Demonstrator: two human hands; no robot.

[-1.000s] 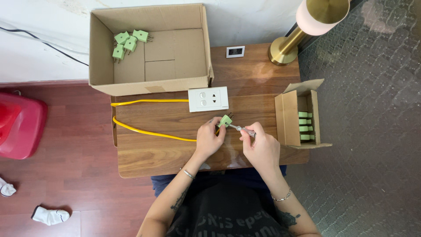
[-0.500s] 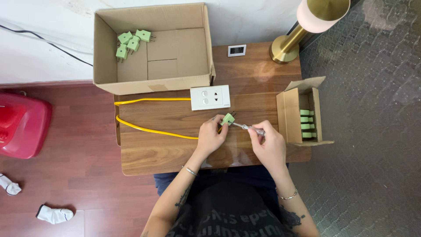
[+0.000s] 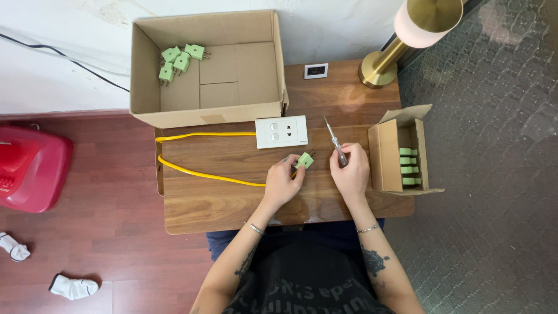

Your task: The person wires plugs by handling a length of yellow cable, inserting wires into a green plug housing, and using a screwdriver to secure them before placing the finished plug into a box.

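The left hand (image 3: 283, 185) pinches a green plug (image 3: 304, 160) just below the white socket (image 3: 281, 131); the right hand (image 3: 350, 172) grips a screwdriver (image 3: 335, 141), tip raised, beside it. Seemingly mid-assembly; next calls for seating the tip on the plug's screw.

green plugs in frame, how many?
9: four in the large cardboard box at back left, one green plug in the left hand, four visible in the small box; more may be hidden.

The left hand (image 3: 282, 183) covers part of the green plug (image 3: 304, 160); the red container (image 3: 32, 168) is cut off at the left edge.
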